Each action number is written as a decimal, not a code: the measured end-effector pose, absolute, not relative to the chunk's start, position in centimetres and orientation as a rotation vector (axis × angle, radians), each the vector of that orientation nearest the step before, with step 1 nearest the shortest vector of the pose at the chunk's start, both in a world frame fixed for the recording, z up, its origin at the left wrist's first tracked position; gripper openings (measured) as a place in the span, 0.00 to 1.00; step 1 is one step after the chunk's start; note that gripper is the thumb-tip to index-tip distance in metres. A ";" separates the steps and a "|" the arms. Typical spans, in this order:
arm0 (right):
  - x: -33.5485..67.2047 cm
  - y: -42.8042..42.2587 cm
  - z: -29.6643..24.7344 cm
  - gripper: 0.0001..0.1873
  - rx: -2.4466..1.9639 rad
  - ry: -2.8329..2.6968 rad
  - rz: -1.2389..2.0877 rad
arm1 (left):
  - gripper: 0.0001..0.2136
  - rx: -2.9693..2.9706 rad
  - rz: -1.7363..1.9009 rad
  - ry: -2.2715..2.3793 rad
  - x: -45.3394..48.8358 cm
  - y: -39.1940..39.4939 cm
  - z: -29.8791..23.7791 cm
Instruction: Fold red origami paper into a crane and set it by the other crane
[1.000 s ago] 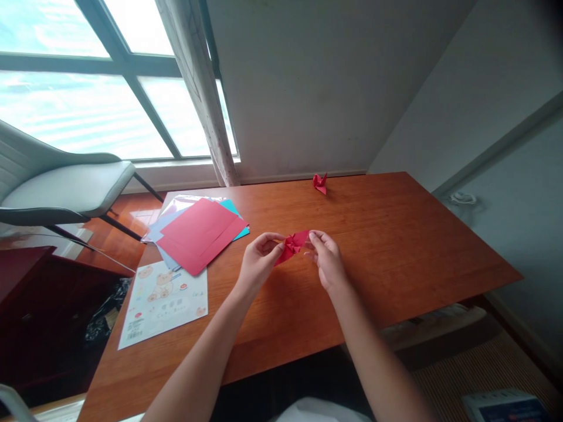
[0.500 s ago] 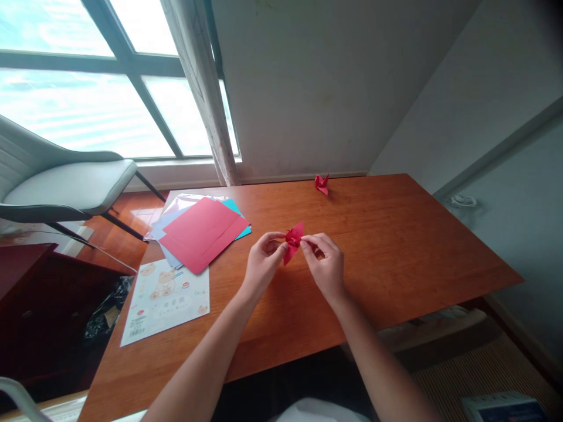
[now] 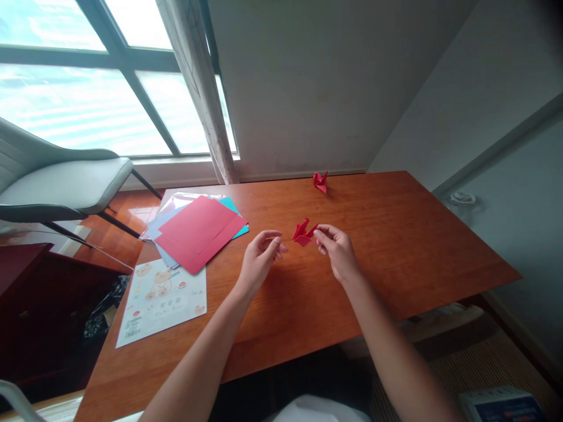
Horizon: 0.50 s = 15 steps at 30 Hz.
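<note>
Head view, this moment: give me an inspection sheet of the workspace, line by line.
Surface: wooden table, bare grain to the right of the hands.
Job's things: red folded paper figure in the right hand; second red folded figure near the table's far edge.
Clutter: stack of coloured sheets, red on top; printed bear sheet at near left.
Hands: right hand pinches the figure at its fingertips; left hand loosely curled, apart from it, holding nothing.
Cables: white coil on the ledge at right, perhaps a cord.
Surroundings: grey chair, window, curtain.
</note>
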State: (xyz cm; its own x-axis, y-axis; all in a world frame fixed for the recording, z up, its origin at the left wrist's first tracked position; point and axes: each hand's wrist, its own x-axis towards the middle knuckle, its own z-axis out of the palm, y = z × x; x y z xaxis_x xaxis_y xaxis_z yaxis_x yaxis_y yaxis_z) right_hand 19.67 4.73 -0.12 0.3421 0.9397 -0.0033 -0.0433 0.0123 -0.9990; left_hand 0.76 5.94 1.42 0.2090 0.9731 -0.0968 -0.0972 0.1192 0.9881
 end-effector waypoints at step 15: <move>29.2 8.6 -0.5 0.13 -1.400 -1.350 0.258 | 0.11 1.307 0.927 1.041 1.1 5.9 0.4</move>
